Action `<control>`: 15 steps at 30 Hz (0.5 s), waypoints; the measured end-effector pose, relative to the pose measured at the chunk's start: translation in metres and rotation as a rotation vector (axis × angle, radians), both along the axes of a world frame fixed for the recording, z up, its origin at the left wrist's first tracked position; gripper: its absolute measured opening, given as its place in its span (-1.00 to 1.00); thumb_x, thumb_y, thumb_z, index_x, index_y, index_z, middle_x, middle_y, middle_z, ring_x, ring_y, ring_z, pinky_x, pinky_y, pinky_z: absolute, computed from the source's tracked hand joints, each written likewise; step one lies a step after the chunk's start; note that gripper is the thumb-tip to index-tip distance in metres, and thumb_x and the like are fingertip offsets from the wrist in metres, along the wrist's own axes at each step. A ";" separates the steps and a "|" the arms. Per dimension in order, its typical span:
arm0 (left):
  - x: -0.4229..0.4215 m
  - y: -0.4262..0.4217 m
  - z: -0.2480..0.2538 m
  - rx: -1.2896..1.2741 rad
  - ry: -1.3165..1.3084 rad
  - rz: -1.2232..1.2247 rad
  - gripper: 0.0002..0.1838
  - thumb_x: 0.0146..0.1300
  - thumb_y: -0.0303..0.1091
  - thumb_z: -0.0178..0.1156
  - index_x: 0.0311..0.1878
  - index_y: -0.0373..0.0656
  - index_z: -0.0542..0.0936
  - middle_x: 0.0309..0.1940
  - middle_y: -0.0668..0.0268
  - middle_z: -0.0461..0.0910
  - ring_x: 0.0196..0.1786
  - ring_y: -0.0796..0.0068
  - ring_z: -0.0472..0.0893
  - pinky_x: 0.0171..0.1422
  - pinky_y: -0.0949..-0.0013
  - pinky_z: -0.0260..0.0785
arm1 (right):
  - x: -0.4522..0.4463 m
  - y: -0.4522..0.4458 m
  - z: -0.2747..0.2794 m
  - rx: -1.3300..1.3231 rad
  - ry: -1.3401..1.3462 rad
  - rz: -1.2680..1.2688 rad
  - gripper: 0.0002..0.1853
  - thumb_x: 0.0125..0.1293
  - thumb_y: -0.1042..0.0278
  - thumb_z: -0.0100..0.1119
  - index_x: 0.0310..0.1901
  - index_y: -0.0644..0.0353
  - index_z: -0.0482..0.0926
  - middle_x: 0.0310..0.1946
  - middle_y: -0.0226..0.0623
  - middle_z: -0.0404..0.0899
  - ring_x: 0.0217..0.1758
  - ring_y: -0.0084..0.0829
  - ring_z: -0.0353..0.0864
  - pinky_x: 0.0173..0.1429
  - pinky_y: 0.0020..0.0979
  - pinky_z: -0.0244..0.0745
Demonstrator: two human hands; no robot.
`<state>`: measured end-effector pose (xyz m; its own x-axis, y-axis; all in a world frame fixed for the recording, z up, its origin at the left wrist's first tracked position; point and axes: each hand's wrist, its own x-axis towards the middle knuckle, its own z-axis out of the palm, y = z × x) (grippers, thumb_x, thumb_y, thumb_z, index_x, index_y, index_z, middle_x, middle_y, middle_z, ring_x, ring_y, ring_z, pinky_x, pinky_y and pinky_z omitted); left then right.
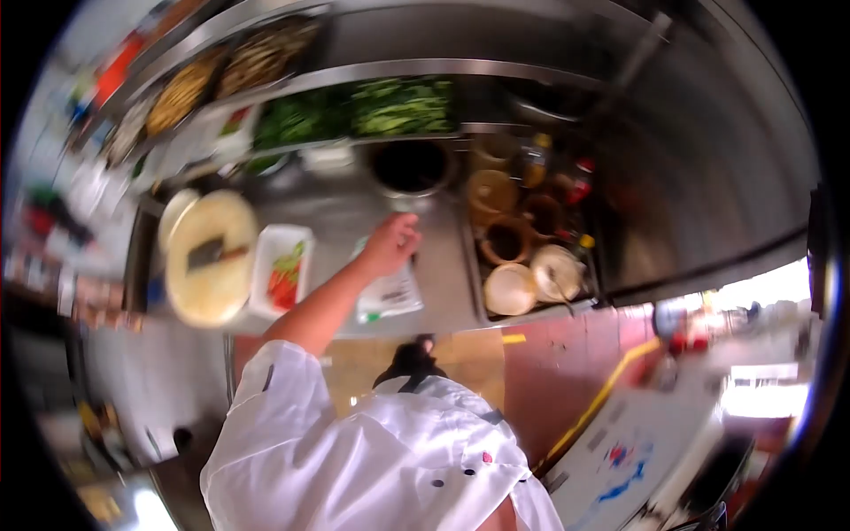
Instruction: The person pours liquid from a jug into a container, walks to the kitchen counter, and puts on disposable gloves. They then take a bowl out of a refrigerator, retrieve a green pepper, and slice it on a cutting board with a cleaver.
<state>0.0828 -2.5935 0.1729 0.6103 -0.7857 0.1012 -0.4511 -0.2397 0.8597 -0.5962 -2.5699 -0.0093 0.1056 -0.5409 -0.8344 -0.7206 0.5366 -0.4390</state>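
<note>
Tray [287, 237] between cutting board [212, 296] and bag [390, 297]

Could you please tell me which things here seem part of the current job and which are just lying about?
Likely in the job, with the left hand near both: plastic packet; dark-filled pot.

Apparently just lying about: cleaver; round board; round tubs; greens.

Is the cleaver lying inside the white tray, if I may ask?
No, the cleaver lies on the round cutting board, outside the tray.
</note>
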 end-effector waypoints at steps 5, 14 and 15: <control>-0.117 0.247 -0.048 0.079 0.376 0.300 -0.47 0.38 -0.05 0.30 0.18 -0.30 0.50 -0.07 0.15 0.68 -0.03 0.40 0.67 0.04 0.26 0.55 | 0.005 -0.076 -0.040 -0.021 -0.183 0.458 -0.72 0.38 0.17 0.16 -0.23 0.26 0.65 -0.40 -0.28 0.64 -0.29 -0.39 0.62 -0.26 -0.29 0.55; -0.308 0.499 -0.028 -0.045 0.797 0.467 -0.33 0.37 0.22 0.21 0.23 -0.21 0.54 0.10 0.25 0.63 0.19 0.36 0.56 0.33 0.31 0.37 | 0.341 0.143 0.136 -0.450 -0.768 1.301 -0.67 0.50 0.23 0.00 0.15 0.22 0.53 -0.16 -0.16 0.60 -0.04 -0.33 0.58 0.05 -0.27 0.49; -0.314 0.511 -0.038 -0.134 0.920 0.395 -0.24 0.36 0.28 0.18 0.32 -0.22 0.46 0.21 0.22 0.54 0.29 0.37 0.48 0.40 0.30 0.31 | 0.359 0.195 0.153 -0.516 -0.843 1.346 -0.64 0.50 0.24 0.00 0.20 0.22 0.51 -0.14 -0.15 0.61 0.00 -0.31 0.60 0.09 -0.28 0.49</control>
<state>-0.2311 -2.0825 0.1348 0.7097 -0.5274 -0.4670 0.4913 -0.1046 0.8647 -0.2374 -2.3749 0.1435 0.9894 0.1212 -0.0806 -0.0020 -0.5428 -0.8399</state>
